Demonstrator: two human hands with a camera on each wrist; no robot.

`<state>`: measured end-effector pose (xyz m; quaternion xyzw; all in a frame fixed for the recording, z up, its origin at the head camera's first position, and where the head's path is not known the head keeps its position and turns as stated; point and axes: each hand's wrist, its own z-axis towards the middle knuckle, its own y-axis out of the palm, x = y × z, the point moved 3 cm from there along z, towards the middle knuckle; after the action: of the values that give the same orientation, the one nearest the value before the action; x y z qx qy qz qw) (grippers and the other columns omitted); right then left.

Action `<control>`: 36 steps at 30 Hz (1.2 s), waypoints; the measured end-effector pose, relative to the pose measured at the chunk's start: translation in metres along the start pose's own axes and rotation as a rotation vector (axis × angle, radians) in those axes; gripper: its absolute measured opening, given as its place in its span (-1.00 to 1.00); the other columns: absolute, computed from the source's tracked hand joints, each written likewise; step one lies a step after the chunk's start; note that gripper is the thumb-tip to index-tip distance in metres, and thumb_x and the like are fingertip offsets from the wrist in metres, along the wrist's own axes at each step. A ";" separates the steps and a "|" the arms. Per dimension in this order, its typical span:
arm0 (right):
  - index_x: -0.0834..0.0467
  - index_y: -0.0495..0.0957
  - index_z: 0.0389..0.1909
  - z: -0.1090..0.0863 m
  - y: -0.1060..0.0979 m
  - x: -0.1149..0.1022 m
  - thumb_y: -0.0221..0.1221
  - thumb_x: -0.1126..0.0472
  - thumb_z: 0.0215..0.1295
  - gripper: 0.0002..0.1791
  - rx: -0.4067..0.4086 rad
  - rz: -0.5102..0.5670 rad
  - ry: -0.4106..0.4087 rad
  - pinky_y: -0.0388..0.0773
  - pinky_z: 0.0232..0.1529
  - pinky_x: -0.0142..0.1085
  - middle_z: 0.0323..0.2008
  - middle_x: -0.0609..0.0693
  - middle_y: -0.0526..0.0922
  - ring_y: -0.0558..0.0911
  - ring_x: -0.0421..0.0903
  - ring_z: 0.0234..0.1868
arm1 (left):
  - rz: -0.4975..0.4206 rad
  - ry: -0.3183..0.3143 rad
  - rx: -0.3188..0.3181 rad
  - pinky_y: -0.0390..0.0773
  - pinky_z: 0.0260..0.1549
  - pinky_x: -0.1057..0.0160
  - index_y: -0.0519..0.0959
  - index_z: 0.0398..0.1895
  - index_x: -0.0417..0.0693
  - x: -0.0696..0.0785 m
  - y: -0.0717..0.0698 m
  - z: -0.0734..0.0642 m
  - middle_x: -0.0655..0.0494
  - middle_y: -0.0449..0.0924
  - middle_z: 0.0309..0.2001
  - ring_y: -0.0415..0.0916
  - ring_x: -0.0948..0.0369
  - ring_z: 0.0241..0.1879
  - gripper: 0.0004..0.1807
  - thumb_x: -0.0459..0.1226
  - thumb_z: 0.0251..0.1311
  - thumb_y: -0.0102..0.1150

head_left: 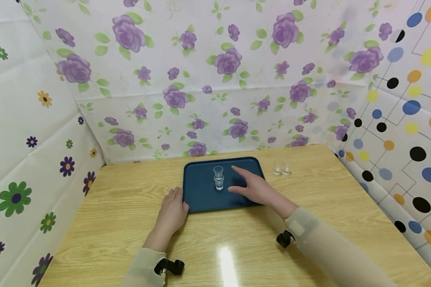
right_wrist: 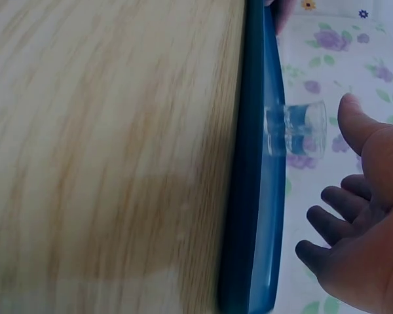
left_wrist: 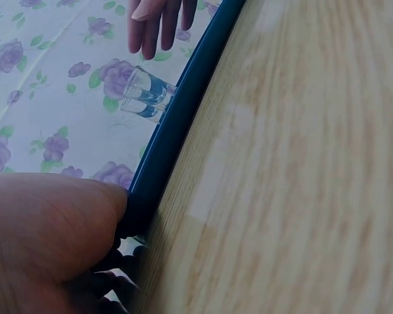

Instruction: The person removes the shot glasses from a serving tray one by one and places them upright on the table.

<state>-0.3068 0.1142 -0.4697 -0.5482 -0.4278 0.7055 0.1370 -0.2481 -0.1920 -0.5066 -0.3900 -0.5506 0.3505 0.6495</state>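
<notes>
A dark blue tray (head_left: 201, 199) lies on the wooden table. My left hand (head_left: 172, 209) holds its near left corner, fingers along the left side and thumb at the front edge; the left wrist view shows the thumb (left_wrist: 85, 203) against the tray's rim. Two small clear shot glasses (head_left: 219, 181) stand on the tray, overlapping one behind the other in the head view. To their right my right hand (head_left: 253, 185) hovers over the tray, thumb and fingers spread apart. Between that right hand (right_wrist: 373, 209) and the glass (right_wrist: 304, 127) a gap shows in the right wrist view.
Two more clear shot glasses (head_left: 281, 170) stand side by side on the table (head_left: 129, 223), right of the tray. Behind the table hangs a flowered cloth (head_left: 201, 111). A dotted cloth (head_left: 398, 119) borders the right side, and another flowered cloth (head_left: 32, 171) the left.
</notes>
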 end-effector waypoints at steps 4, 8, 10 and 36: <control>-0.03 0.15 0.80 0.003 0.006 -0.007 0.32 -0.22 0.54 -0.03 -0.005 0.000 0.007 0.48 0.48 0.17 0.69 0.13 0.30 0.39 0.22 0.62 | -0.002 -0.004 -0.003 0.07 0.63 -0.36 0.24 0.62 -0.56 0.001 0.000 0.000 -0.50 0.21 0.63 0.05 -0.37 0.67 -0.37 -0.39 0.60 -0.01; -0.02 0.24 0.77 0.006 0.011 -0.011 0.32 -0.20 0.55 -0.10 -0.007 0.000 0.019 0.54 0.43 0.13 0.64 0.13 0.39 0.47 0.20 0.56 | 0.003 -0.004 -0.001 0.06 0.63 -0.36 0.24 0.62 -0.57 0.000 0.001 0.000 -0.50 0.20 0.62 0.05 -0.37 0.67 -0.37 -0.38 0.60 -0.01; -0.02 0.29 0.74 0.007 0.013 -0.012 0.33 -0.21 0.55 -0.13 -0.002 0.001 0.029 0.56 0.42 0.11 0.61 0.12 0.43 0.49 0.18 0.55 | 0.004 -0.001 0.000 0.07 0.62 -0.37 0.24 0.61 -0.57 -0.001 0.001 0.000 -0.51 0.21 0.62 0.05 -0.38 0.66 -0.37 -0.38 0.60 -0.01; 0.08 0.64 0.38 0.031 0.033 -0.011 0.41 -0.10 0.51 -0.45 0.097 0.114 0.102 0.70 0.21 -0.04 0.15 -0.04 0.76 0.73 -0.04 0.17 | 0.006 0.009 0.004 0.08 0.62 -0.37 0.25 0.62 -0.56 0.001 0.000 -0.001 -0.50 0.22 0.62 0.07 -0.37 0.66 -0.37 -0.39 0.61 -0.01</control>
<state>-0.3218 0.0735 -0.4863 -0.5996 -0.3538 0.7032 0.1445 -0.2469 -0.1916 -0.5063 -0.3919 -0.5458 0.3517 0.6518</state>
